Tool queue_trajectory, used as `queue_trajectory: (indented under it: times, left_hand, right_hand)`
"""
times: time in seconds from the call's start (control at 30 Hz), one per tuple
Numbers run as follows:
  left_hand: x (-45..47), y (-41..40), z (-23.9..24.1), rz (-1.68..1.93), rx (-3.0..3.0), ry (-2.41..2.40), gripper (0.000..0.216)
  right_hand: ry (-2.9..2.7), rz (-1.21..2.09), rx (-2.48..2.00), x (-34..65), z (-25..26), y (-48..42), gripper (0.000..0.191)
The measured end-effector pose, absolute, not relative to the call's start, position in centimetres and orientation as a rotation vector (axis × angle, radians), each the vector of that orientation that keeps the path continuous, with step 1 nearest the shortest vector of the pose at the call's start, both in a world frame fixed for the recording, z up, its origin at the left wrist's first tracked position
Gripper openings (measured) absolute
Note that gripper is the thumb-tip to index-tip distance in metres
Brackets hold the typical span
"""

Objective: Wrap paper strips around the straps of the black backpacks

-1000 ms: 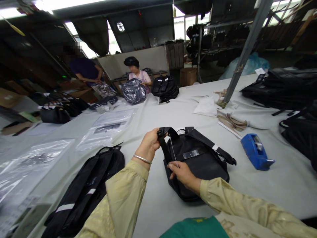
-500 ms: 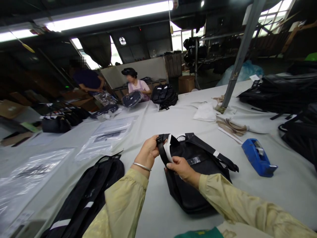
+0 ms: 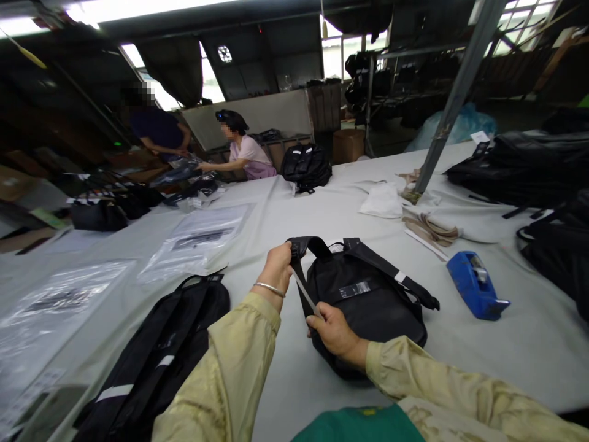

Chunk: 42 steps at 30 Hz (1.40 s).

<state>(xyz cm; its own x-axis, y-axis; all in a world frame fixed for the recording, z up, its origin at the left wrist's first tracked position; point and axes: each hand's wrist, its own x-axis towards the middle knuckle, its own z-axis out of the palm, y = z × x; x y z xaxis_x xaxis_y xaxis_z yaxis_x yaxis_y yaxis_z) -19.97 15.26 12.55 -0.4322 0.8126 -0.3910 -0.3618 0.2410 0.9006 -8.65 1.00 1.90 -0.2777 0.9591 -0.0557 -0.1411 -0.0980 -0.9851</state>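
A black backpack (image 3: 381, 316) lies on the white-covered table in front of me, one shoulder strap (image 3: 317, 245) lifted in a bend at its left side. My left hand (image 3: 278, 268) is closed round the upper end of this strap, near a dark buckle. Below it, my right hand (image 3: 338, 331) pinches the strap's lower webbing, thumb on top, where a narrow white strip (image 3: 304, 293) runs between the two hands. The fingertips of my right hand are partly hidden. On the other strap, a white band (image 3: 400, 277) shows.
Another black backpack (image 3: 170, 362) lies at left, beside clear plastic bags (image 3: 197, 236). A blue tape dispenser (image 3: 476, 285) stands at right, near beige straps (image 3: 430, 231) and a metal post (image 3: 453, 98). Black bags (image 3: 519, 169) pile up far right. Two people work across the table.
The strap has turned, so the broad white strip now appears narrow and stretched between my hands. My right hand sits slightly lower. Across the table, the seated person has reached toward the standing person.
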Motion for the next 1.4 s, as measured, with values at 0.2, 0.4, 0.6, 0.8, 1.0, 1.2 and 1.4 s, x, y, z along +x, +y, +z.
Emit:
queue_trajectory:
  times: [0.2,0.4,0.6,0.8,1.0,1.2,1.4]
  left_hand:
    - [-20.4,15.1,12.8,1.415,0.437,1.418,0.012]
    - [-19.8,14.2,14.4,1.35,0.463,1.366,0.018]
    - [-19.3,13.7,15.4,1.317,0.427,1.374,0.017]
    - [-20.7,10.7,14.5,1.244,0.517,1.383,0.013]
    - [-21.9,2.7,8.4,1.066,0.488,1.3,0.025]
    - [-21.0,-2.4,0.0,1.05,0.197,1.373,0.016]
    - [-19.6,-4.1,-2.6,0.999,0.26,1.546,0.019]
  right_hand:
    - [-1.117,1.561,-1.035,-8.5,0.9,1.8,0.021]
    - [-0.98,1.664,-0.974,-8.8,0.5,3.5,0.053]
    - [-1.183,1.593,-1.188,-8.8,-1.0,5.7,0.025]
    - [-1.391,1.278,-1.332,-7.3,-2.9,8.3,0.02]
    - [-1.109,1.285,-1.548,-7.1,-5.7,9.3,0.013]
    - [-1.001,1.408,-1.608,-7.5,-6.8,8.7,0.008]
    - [-0.939,1.736,-1.559,-7.5,-5.9,7.6,0.008]
